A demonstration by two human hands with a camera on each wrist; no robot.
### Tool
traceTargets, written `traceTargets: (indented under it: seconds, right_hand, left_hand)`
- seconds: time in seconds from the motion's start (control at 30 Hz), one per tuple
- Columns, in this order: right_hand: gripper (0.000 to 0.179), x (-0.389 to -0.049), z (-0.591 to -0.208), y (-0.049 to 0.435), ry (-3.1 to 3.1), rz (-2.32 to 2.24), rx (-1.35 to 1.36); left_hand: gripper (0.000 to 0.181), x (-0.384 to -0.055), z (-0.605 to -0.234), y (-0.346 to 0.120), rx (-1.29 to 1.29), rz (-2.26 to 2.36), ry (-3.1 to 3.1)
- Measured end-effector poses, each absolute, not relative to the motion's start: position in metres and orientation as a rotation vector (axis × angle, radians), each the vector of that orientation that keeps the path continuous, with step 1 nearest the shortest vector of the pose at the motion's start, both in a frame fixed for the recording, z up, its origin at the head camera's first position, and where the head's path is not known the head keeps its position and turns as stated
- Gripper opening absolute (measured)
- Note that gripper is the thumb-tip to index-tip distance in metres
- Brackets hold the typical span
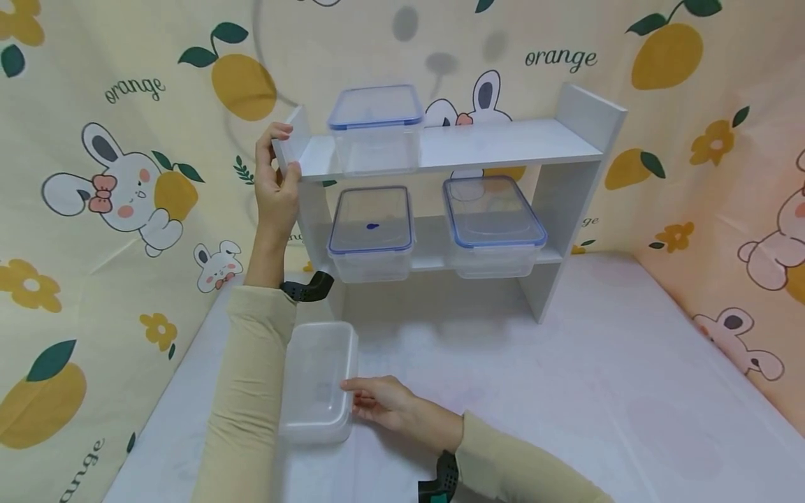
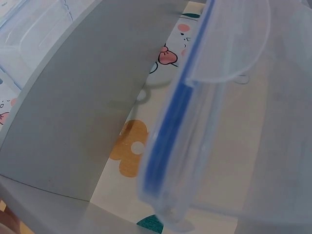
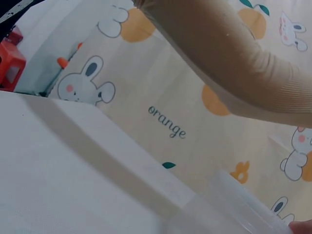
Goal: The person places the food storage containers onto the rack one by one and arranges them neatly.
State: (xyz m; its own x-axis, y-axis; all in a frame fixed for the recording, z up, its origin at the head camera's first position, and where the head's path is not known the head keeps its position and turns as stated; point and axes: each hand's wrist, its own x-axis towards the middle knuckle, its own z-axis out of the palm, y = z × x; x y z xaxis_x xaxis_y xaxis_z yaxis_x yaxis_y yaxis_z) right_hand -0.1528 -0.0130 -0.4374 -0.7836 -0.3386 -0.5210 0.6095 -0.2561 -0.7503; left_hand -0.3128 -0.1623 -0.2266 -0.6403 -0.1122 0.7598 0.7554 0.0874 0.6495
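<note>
In the head view my left hand point(image 1: 277, 185) grips the upper left end panel of a white shelf unit point(image 1: 490, 143), thumb in front and fingers around the edge. My right hand point(image 1: 390, 405) holds the right side of a clear plastic container point(image 1: 317, 377) on the table, its index finger lying over the rim. That container shows no blue-edged lid, and my left sleeve overlaps its left side. The right wrist view catches part of the container point(image 3: 243, 204) and a fingertip at the lower right corner.
A blue-rimmed lidded container point(image 1: 377, 147) stands on the top shelf's left. Two more, a left one point(image 1: 371, 262) and a right one point(image 1: 497, 258), sit on the lower shelf, jutting past its front edge. Patterned cloth point(image 1: 390, 49) hangs behind the white table point(image 1: 566, 405).
</note>
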Motion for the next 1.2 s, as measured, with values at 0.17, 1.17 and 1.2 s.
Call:
traceTargets:
  seconds: [0.17, 1.17, 1.2]
  right_hand:
    - [0.044, -0.153, -0.439, -0.013, 1.408, -2.074, 0.351]
    - [0.031, -0.153, -0.440, 0.033, 1.460, -2.064, 0.364]
    - [0.031, -0.153, -0.440, 0.036, 1.459, -2.059, 0.363]
  left_hand:
    - [0.037, -0.312, -0.226, -0.162, -0.644, -1.641, -1.687]
    - [0.037, -0.312, -0.226, -0.162, -0.628, -1.631, -1.705]
    - [0.037, -0.312, -0.226, -0.162, -0.631, -1.630, -1.704]
